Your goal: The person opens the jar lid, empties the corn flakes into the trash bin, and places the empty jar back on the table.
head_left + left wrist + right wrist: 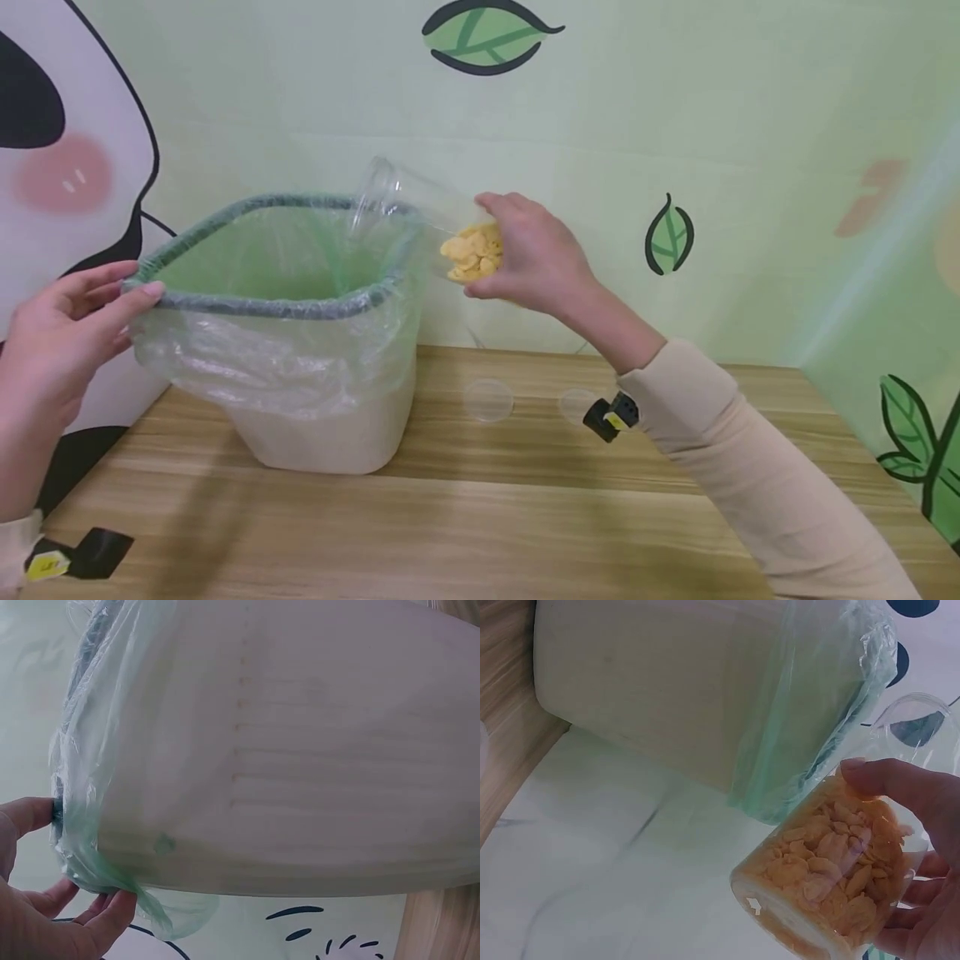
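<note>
A pale waste bin (322,437) with a grey rim stands at left on the table, lined with a thin green translucent bag (277,371) folded over the rim. My left hand (67,329) pinches the rim at its near left corner, thumb on top, with the bag between. In my right hand (536,258) is a clear cup (420,196), tilted with its mouth over the bin's right edge. Yellow flakes (832,870), like cornflakes, lie in the cup's lower part, near its base. The bin's bottom inside is hidden.
Two clear round discs (489,401) lie on the wood-grain table (480,533) right of the bin, one partly behind the right wrist's black device (611,417). A pale green wall (600,108) with printed leaves and a panda stands close behind.
</note>
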A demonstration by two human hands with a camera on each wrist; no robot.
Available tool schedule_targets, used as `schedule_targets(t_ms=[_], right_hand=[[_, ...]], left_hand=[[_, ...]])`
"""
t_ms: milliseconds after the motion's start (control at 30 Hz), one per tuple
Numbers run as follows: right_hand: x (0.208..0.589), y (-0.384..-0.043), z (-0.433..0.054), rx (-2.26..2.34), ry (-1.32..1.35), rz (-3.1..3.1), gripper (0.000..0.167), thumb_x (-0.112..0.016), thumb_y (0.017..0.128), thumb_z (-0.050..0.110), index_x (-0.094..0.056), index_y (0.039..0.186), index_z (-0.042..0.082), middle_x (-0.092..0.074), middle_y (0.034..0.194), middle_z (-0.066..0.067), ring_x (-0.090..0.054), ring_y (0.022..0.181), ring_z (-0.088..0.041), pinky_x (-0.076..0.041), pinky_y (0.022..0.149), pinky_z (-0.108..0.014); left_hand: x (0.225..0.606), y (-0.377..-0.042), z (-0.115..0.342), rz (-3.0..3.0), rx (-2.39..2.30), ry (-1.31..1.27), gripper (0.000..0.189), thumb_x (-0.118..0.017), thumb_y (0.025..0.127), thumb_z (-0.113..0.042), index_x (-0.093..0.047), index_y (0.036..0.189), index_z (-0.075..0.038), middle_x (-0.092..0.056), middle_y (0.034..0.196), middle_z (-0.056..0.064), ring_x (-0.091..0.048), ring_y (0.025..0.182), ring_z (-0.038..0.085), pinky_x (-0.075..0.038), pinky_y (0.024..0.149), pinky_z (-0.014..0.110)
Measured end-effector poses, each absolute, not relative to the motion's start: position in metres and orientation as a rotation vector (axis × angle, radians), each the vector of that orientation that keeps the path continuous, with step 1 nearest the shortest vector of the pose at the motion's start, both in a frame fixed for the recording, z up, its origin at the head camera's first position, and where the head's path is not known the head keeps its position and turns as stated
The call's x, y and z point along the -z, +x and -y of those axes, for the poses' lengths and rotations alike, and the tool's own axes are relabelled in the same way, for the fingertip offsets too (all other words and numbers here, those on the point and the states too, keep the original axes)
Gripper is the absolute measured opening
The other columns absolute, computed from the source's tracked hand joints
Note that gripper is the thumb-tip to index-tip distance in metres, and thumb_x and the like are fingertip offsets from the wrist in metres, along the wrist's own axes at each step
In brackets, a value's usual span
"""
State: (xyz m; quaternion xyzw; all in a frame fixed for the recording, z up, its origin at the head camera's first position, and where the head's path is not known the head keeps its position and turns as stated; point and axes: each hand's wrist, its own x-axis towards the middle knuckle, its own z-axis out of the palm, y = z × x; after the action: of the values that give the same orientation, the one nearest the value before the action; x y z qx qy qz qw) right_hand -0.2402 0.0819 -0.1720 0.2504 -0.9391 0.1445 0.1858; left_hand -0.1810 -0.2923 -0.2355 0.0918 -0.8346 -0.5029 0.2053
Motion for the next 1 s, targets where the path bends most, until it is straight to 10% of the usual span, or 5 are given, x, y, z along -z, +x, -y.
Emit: schedule_targets(t_ms=[1000], right_hand=[[0.162, -0.239, -0.057, 0.071, 0.756, 2.403, 0.071, -0.074, 0.066, 0.021, -0.047, 0.128, 0.001, -0.054, 0.121, -0.013, -0.050, 0.103, -0.030, -0.044, 0.088, -0.033]], left_hand=[[0.239, -0.192, 0.306, 2.271, 1.637, 0.213, 0.051, -0.065, 0.080, -0.037, -0.046, 0.126, -0.025, -0.047, 0.098, -0.012, -0.053, 0.075, -0.007, -0.045, 0.054, 0.007]])
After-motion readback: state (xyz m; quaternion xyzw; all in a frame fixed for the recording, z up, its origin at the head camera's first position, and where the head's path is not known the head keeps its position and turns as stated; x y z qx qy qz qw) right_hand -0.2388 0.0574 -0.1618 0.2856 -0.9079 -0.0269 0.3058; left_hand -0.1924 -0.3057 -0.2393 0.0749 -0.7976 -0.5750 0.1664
